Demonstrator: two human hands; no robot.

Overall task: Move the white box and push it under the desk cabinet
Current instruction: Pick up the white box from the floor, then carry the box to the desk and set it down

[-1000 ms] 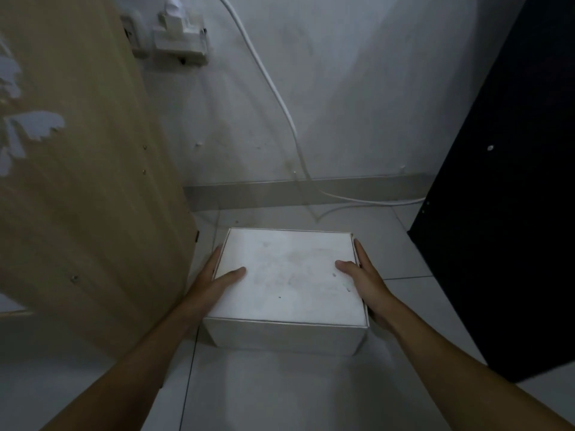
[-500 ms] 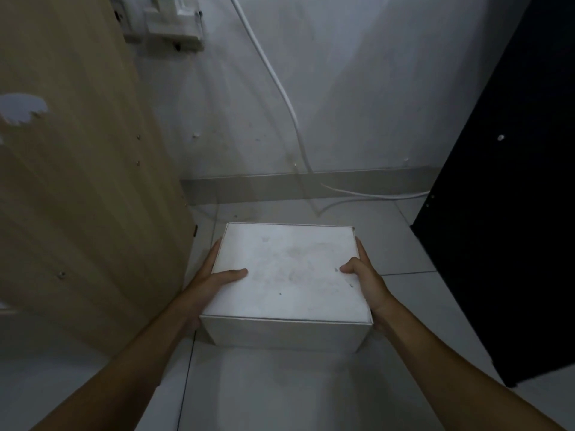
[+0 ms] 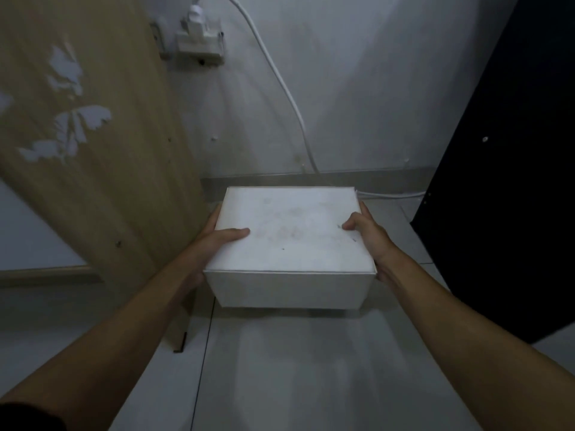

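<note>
A flat white box [image 3: 292,237] is held just above the grey tiled floor, in the gap between two pieces of furniture. My left hand [image 3: 214,241] grips its left side, thumb lying on the lid. My right hand [image 3: 367,234] grips the right side, thumb curled over the lid's edge. The fingers of both hands are hidden behind the box's sides. A wooden cabinet panel [image 3: 93,150] with white butterfly marks stands close on the left.
A black panel [image 3: 510,181] rises on the right. Behind the box is a white wall with a socket and plug [image 3: 199,42], and a white cable [image 3: 286,94] runs down to the skirting. Grey floor tiles [image 3: 295,368] lie in front.
The box has come up off the floor and toward me, still held by both hands. The view has tilted, showing more of the cabinet panel.
</note>
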